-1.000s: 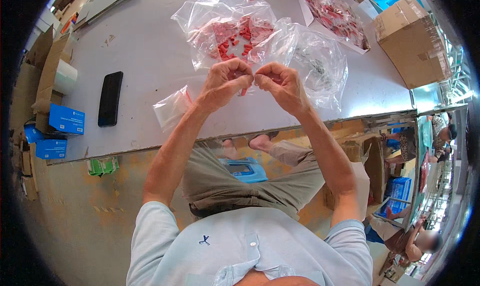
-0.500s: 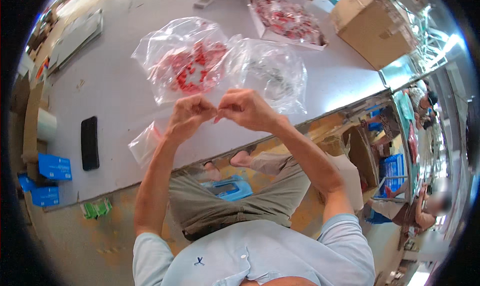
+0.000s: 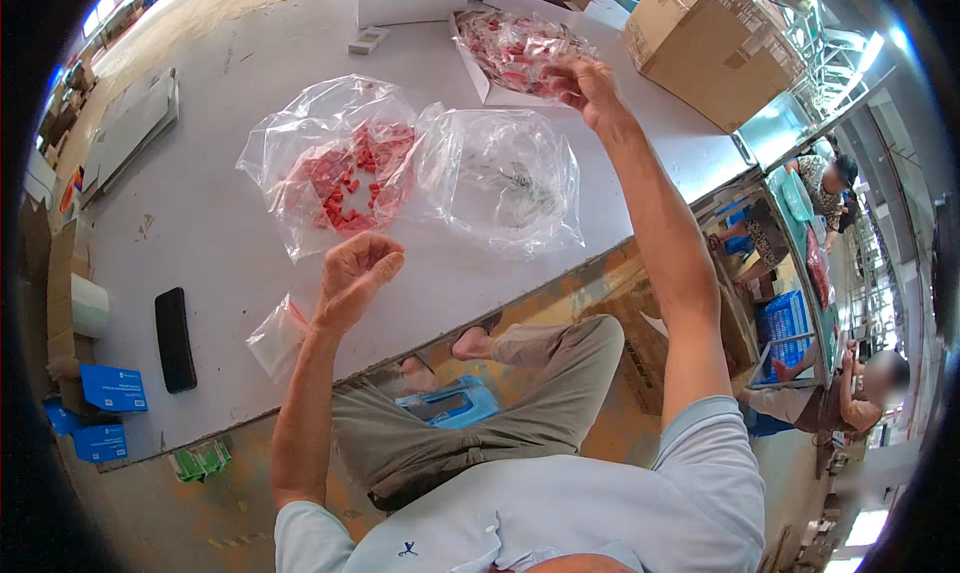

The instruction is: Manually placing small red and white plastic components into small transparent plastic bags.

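Note:
My left hand is raised above the table's near side with its fingers curled and thumb close to them; I see nothing in it. Just beyond it lies an opened clear plastic bag with many small red pieces. My right hand reaches far over the edge of a white box heaped with small clear packets of red pieces. Its fingers are loosely bent and apart, with nothing plain between them. A second clear bag, holding small dark or greenish items, lies between the hands.
A small clear bag lies near the table edge, and a black phone farther left. A cardboard box stands at the back right. Blue small boxes sit at the left corner. Other people work at the right.
My hands were together, pinching something small and red. They have parted: the right has gone far and right to the white box, while the left stays near the bag of red pieces.

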The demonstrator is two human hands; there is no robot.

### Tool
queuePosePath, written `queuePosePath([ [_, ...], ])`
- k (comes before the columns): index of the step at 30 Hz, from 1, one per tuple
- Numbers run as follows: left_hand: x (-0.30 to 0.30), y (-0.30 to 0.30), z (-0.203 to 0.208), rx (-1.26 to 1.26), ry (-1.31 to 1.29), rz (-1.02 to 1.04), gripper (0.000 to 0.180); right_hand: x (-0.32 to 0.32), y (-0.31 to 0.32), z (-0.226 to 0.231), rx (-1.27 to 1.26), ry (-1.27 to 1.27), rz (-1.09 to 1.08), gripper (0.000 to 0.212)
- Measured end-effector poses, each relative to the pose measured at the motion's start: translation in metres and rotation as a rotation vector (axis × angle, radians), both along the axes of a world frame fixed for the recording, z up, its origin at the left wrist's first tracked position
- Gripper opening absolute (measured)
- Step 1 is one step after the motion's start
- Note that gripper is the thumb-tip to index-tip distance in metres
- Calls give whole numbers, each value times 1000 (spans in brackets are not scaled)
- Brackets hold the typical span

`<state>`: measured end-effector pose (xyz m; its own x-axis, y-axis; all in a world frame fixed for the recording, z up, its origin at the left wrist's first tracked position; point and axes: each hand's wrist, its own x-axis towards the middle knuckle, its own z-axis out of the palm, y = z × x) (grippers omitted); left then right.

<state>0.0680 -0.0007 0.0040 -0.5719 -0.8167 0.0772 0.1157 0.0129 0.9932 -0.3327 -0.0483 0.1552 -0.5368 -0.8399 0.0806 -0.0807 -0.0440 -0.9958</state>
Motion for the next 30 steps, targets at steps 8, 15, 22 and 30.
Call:
queuePosePath([
  [8,6,9,1,-79,-51,0,8,53,63,-67,33,294,206,13],
  [15,14,58,46,-608,-194,-74,13,146,134,-60,106,323,505,12],
  [22,107,117,20,-1117,-402,280,16,255,134,-87,122,334,817,16],
  [30,176,110,-7,-981,-738,611,27,336,82,-143,24,496,847,19],
])
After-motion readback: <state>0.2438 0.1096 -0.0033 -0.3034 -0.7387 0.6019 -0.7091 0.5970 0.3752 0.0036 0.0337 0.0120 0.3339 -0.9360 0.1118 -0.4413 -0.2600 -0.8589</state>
